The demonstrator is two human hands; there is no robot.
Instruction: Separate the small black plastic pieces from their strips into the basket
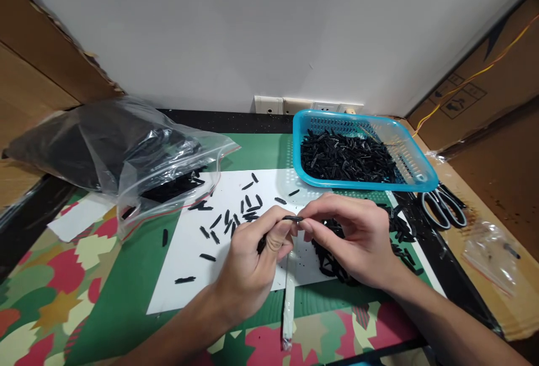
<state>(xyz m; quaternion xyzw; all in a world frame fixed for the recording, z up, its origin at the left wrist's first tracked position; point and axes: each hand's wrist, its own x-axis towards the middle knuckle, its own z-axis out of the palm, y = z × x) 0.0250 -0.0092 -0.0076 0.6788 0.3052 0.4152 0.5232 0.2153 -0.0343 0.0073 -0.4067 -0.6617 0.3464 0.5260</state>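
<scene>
Between my two hands is a small black strip-like piece, pinched by thumb and forefinger at each end. My left hand grips its left end, and more black pieces show inside the curled fingers. My right hand pinches the right end. Beneath them lies a white paper sheet with several loose black pieces scattered on its left side. A pile of similar black pieces sits under and beside my right hand. What these pieces are made of, I cannot tell.
A blue plastic basket full of black pieces stands at the back right. At the left is a clear zip bag of black pieces. Scissors and a small clear bag lie right. A white wrapped strip lies in front.
</scene>
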